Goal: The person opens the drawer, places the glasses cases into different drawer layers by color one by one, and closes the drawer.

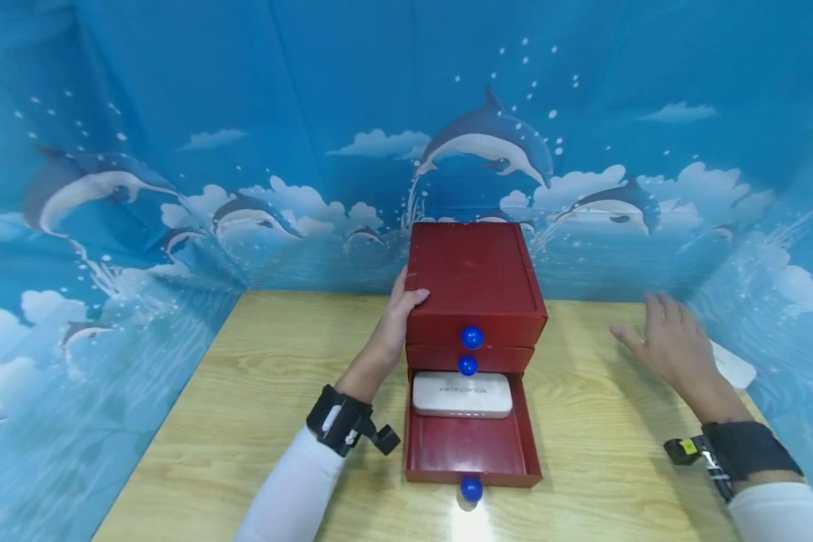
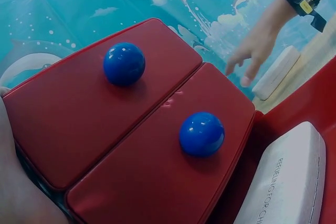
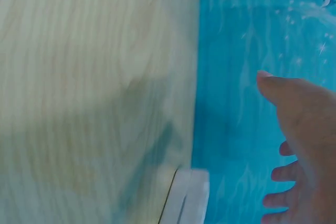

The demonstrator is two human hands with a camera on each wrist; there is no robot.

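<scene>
Drawers (image 1: 474,301) sit mid-surface toward the back edge, left hand (image 1: 400,309) bracing the left side, grip flat; right hand (image 1: 664,342), grip spread, hovers by white box (image 1: 735,365) near right edge.

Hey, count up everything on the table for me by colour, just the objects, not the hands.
Red: 1, the drawer chest, bottom drawer pulled out.
Blue: 3, the round knobs, one per drawer.
White: 2, the flat box in the open drawer and a second white box by the right hand.
Total: 6
</scene>
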